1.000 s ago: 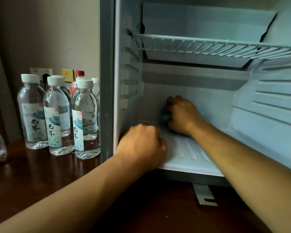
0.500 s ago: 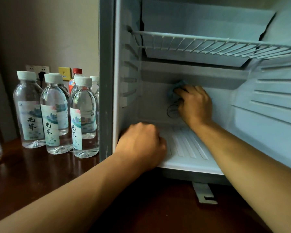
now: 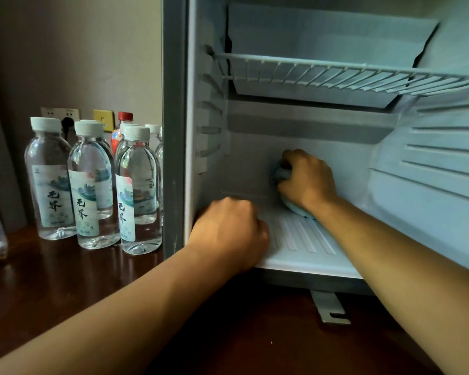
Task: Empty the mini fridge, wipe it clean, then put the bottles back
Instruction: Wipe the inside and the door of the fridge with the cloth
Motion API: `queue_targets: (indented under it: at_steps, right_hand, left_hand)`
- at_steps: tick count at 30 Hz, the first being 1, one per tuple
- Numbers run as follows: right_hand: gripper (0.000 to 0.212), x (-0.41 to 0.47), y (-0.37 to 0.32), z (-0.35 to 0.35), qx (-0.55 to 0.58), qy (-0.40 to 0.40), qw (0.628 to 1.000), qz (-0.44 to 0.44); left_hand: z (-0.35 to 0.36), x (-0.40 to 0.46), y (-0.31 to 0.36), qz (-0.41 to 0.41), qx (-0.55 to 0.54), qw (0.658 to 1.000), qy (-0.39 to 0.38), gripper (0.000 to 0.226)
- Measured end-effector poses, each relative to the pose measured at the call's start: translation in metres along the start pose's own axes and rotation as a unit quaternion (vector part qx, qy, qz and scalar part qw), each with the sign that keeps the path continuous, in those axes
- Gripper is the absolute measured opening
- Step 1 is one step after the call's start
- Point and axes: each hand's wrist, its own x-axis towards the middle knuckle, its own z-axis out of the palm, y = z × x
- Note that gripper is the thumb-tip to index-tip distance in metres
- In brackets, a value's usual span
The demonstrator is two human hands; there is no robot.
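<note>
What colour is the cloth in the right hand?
Light blue cloth, gripped by the right hand; head view.

The right hand (image 3: 306,180), gripping a pale blue cloth (image 3: 282,175), has dropped from the upper part of the mini fridge's back wall (image 3: 336,155), where it was half a second ago. It now sits low, where the back wall meets the ribbed floor (image 3: 303,239), close to its spot a second ago. The round knob it uncovered on the wall is hidden again behind the hand.
</note>
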Motion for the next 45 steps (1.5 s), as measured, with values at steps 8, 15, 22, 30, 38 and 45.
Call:
queue_targets:
  at_steps: [8,15,22,30,38,45]
  right_hand:
    - [0.025,-0.002,0.001,0.003,-0.009,-0.013,1.0,-0.001]
    - [0.035,0.001,0.008,-0.003,0.0,0.191,0.979,0.065]
    - [0.038,0.002,0.008,-0.002,-0.033,0.17,0.984,0.035]
    - [0.043,-0.002,0.005,-0.003,-0.029,0.037,0.996,0.079]
    - [0.052,-0.002,0.002,-0.001,-0.052,0.03,0.995,0.075]
    - [0.047,0.003,0.013,-0.006,-0.02,0.212,0.974,0.071]
  left_hand:
    - [0.001,0.0,-0.002,0.0,0.007,1.0,0.015,0.029]
    - [0.003,-0.001,-0.002,-0.001,-0.004,1.0,0.012,0.03]
    - [0.002,0.0,-0.003,-0.004,-0.004,1.0,0.01,0.028]
    - [0.002,-0.001,-0.001,0.0,0.004,1.0,0.006,0.028]
    - [0.002,-0.001,-0.003,0.008,0.004,1.0,0.009,0.029]
    - [0.003,-0.001,-0.002,0.003,-0.002,1.0,0.007,0.03]
